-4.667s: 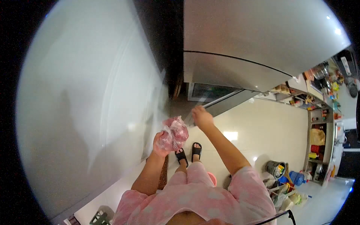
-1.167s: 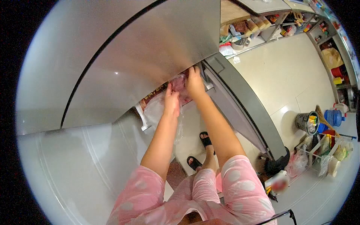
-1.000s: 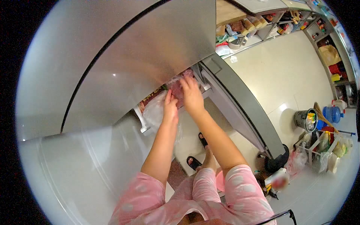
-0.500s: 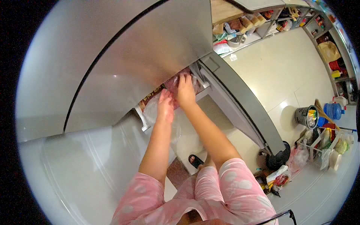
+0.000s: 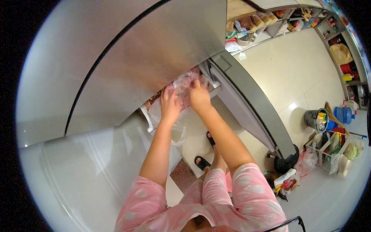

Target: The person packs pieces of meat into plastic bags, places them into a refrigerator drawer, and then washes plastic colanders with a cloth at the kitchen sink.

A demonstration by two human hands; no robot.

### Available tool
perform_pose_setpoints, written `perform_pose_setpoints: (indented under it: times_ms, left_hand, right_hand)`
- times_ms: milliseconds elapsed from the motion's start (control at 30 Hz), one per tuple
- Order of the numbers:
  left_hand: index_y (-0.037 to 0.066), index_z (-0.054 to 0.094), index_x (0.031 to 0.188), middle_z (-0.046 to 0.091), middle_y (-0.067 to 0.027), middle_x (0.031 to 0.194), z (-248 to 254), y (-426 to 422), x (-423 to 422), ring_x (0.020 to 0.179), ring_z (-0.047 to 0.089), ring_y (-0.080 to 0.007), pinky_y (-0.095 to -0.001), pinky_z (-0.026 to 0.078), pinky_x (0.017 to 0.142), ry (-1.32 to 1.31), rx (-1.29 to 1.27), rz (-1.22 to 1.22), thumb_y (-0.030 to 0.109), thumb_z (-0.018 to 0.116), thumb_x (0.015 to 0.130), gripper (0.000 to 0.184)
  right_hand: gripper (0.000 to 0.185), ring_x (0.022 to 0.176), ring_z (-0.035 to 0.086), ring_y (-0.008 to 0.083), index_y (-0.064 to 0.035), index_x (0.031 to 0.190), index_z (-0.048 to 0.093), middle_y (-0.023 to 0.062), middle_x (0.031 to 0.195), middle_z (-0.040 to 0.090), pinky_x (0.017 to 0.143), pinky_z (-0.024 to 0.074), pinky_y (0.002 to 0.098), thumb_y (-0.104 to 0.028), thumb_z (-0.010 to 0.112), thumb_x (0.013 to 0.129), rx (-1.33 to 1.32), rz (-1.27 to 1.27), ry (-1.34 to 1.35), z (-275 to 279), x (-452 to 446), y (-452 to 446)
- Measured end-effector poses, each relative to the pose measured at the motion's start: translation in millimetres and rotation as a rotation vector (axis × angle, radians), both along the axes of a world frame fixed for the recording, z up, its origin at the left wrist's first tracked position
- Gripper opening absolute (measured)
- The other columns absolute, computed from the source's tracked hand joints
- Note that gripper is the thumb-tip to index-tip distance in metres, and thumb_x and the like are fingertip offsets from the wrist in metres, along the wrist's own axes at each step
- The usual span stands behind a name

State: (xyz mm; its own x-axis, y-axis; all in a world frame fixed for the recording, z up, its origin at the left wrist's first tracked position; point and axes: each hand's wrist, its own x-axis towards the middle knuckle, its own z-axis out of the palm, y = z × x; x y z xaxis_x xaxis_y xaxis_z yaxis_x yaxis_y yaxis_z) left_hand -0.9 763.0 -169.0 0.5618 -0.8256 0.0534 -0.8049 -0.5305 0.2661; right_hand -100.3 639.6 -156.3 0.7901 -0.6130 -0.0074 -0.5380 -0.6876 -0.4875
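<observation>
Where the glossy cream-tiled floor (image 5: 286, 77) opens out on the far right, low grey-framed shelves (image 5: 276, 29) packed with jars, packets and bags run along the room's edge. Nearer on the right stand a dark round bucket (image 5: 310, 120), a translucent blue water jug (image 5: 344, 115) and a white rack (image 5: 322, 152) hung with plastic bags. A smooth, glossy whitish panel (image 5: 85, 170) fills the near left, and the brushed silver-grey refrigerator front (image 5: 147, 58), crossed by a curved black seam, covers the far left.

Below that front, a curved grey lower door (image 5: 257, 102) with a black gasket stands swung out to the right. Beside it, a pale plastic drawer (image 5: 145, 119) projects, holding a clear, crinkled plastic bag of pinkish-red meat (image 5: 188, 79), its film shiny and puckered. The left hand (image 5: 170, 103) lies against the bag's left side, fingers slightly apart; the right hand (image 5: 199, 96) touches its right side, fingers bent. Whether either is clamped on the film cannot be told. The two hands are apart, with the bag between them.
</observation>
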Motion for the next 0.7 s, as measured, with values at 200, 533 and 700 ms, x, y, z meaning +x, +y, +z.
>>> perform_pose_setpoints:
  times_ms: [200,533,700]
  left_hand:
    - [0.006,0.039,0.134,0.030,-0.0196,0.141,-14,-2,26,0.132,0.023,-0.0368,-0.0472,0.016,0.109,-0.044,0.432,0.182,0.022,0.053,0.081,0.057]
    - [0.006,0.039,0.132,0.033,-0.0174,0.140,-10,-26,19,0.131,0.027,-0.0339,-0.0466,0.020,0.107,-0.068,0.227,0.000,0.026,0.049,0.085,0.052]
    - [0.006,0.040,0.131,0.035,-0.0149,0.140,-3,-42,21,0.130,0.028,-0.0346,-0.0461,0.020,0.107,0.073,0.351,0.109,0.027,0.050,0.085,0.052]
  right_hand:
    - [0.029,0.106,0.049,0.0372,-0.0010,0.102,0.061,0.0214,0.119,0.046,0.091,0.0406,0.0449,-0.017,0.045,0.084,0.253,-0.262,-0.157,-36,47,7]
    - [0.039,0.128,0.031,0.0323,-0.0167,0.123,0.053,0.0137,0.133,0.039,0.107,0.0189,0.0512,-0.020,0.047,0.084,-0.250,0.081,0.006,-7,34,-21]
    - [0.045,0.131,0.027,0.0316,-0.0161,0.125,0.050,0.0163,0.134,0.037,0.107,0.0135,0.0548,-0.015,0.049,0.081,-0.121,0.080,0.015,-9,35,-24]
